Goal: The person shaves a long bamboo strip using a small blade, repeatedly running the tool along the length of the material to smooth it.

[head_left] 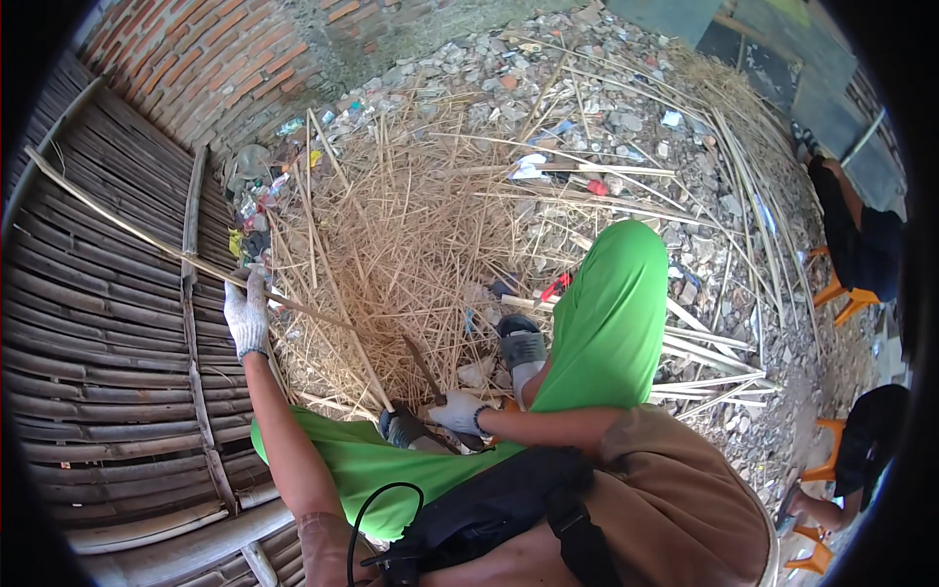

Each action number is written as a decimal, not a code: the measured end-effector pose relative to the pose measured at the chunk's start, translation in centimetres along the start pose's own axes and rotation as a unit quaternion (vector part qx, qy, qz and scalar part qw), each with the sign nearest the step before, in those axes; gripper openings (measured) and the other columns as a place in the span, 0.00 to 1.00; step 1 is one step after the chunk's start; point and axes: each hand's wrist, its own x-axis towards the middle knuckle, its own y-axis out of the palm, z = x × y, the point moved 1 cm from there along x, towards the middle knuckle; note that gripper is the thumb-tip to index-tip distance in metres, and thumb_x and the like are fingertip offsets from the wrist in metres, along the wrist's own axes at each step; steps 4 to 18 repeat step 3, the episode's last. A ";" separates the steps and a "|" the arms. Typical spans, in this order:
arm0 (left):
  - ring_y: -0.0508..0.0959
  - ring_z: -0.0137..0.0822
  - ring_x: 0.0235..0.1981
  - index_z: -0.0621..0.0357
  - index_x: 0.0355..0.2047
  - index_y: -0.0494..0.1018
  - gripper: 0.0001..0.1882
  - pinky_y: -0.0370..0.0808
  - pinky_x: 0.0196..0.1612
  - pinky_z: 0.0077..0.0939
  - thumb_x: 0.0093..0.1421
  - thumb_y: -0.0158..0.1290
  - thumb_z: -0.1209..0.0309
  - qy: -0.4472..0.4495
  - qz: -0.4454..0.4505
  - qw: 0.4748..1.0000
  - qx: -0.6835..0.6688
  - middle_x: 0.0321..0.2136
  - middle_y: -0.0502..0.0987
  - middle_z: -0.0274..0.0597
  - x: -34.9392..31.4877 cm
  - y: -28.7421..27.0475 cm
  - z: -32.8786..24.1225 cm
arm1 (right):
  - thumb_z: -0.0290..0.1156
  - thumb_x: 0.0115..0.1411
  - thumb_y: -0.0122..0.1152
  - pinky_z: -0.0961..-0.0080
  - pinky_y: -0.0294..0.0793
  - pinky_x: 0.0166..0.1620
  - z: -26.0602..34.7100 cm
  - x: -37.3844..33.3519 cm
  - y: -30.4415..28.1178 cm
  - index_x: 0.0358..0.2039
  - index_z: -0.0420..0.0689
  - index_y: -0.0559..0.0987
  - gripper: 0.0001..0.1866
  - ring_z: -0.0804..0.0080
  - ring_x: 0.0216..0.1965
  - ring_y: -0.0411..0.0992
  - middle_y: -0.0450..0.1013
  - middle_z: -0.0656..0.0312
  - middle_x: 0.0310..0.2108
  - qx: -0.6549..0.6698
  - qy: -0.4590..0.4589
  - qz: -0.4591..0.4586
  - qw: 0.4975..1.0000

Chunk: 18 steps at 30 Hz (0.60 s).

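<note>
The person sits with green-trousered legs drawn up, and the left hand (245, 315), in a white work glove, is raised and closed around a long thin bamboo strip (147, 238) that slants up and away toward the upper left, across the dark slatted bamboo panel (98, 352) beside them. The right hand (458, 412), also gloved, is clenched on the handle of a knife (426, 377) whose blade points up into the heap in front of the knees. Judging by how things lie, the work of trimming or splitting strips is well under way but far from finished: a thick pile of pale shavings and offcuts (391, 245) covers the ground ahead, and many long strips (704, 362) lie loose to the right over the rubble. The strip in the left hand looks only partly dealt with, since it is held at its near end and not yet laid down. A red-handled tool (556, 286) lies on the ground beyond the foot. At the right edge, other people sit on orange stools (843, 293); I cannot tell what they are doing.
</note>
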 end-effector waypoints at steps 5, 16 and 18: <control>0.78 0.33 0.39 0.59 0.52 0.76 0.14 0.77 0.47 0.29 0.72 0.62 0.65 0.065 -0.028 0.993 0.095 0.37 0.80 0.37 1.0 0.1 1.1 | 0.47 0.61 0.58 0.55 0.82 0.47 0.6 0.4 -0.4 0.43 0.43 0.87 0.22 0.48 0.40 0.85 0.85 0.45 0.36 -0.049 0.025 0.007 0.998; 0.78 0.33 0.39 0.59 0.52 0.76 0.14 0.77 0.47 0.29 0.72 0.62 0.65 0.065 -0.028 0.993 0.095 0.37 0.80 0.37 1.0 0.1 1.1 | 0.47 0.61 0.58 0.55 0.82 0.47 0.6 0.4 -0.4 0.43 0.43 0.87 0.22 0.48 0.40 0.85 0.85 0.45 0.36 -0.049 0.025 0.007 0.998; 0.78 0.33 0.39 0.59 0.52 0.76 0.14 0.77 0.47 0.29 0.72 0.62 0.65 0.065 -0.028 0.993 0.095 0.37 0.80 0.37 1.0 0.1 1.1 | 0.47 0.61 0.58 0.55 0.82 0.47 0.6 0.4 -0.4 0.43 0.43 0.87 0.22 0.48 0.40 0.85 0.85 0.45 0.36 -0.049 0.025 0.007 0.998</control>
